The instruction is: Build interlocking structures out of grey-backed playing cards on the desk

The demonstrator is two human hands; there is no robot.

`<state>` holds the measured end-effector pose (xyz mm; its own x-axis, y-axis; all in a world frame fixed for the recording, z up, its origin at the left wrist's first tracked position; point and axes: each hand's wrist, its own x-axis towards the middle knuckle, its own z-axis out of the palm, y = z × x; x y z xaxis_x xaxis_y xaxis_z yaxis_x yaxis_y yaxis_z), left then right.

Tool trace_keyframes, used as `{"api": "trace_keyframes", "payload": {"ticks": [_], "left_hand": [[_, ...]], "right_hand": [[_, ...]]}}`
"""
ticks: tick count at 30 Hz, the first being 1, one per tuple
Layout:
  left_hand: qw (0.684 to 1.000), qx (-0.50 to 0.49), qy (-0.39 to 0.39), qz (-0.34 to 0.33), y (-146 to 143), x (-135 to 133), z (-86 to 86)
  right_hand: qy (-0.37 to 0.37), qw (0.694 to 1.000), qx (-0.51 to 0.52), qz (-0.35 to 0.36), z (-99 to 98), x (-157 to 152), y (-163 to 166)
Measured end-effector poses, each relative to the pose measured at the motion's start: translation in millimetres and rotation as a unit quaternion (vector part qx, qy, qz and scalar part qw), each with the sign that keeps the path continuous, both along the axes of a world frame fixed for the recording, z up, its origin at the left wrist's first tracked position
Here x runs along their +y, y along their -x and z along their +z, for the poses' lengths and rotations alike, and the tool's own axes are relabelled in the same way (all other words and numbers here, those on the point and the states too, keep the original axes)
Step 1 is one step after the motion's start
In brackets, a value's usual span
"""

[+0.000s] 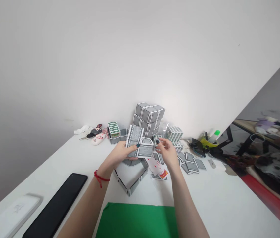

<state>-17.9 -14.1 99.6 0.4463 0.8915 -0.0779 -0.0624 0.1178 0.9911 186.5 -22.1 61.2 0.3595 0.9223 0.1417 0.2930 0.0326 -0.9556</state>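
My left hand [121, 154] is closed on a folded piece made of grey-backed playing cards [137, 142], held just above a square box of cards [131, 177] on the white table [219, 205]. My right hand [166, 152] hovers beside that piece with its fingers curled and pinched; whether anything is in them I cannot make out. A red string is tied round my left wrist. Behind the hands stands a stack of card cubes [148, 118].
Loose cards [191, 164] lie scattered to the right, one face up [158, 168]. A black phone [57, 205] and a white case [12, 216] lie at the left. A green sheet [137, 219] lies at the near edge. Keys and a plush charm [96, 135] rest by the wall.
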Motion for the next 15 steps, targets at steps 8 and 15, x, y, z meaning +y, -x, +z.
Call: {"api": "trace_keyframes", "payload": {"ticks": [8,15], "left_hand": [[0.995,-0.057,-0.024,0.072,1,10,-11.0],[0.988,-0.118,0.052,0.086,0,8,-7.8]], "right_hand": [[0.212,0.901,-0.375,0.045,-51.6,8,-7],[0.225,0.911,-0.342,0.06,-63.8,16,-15]]}}
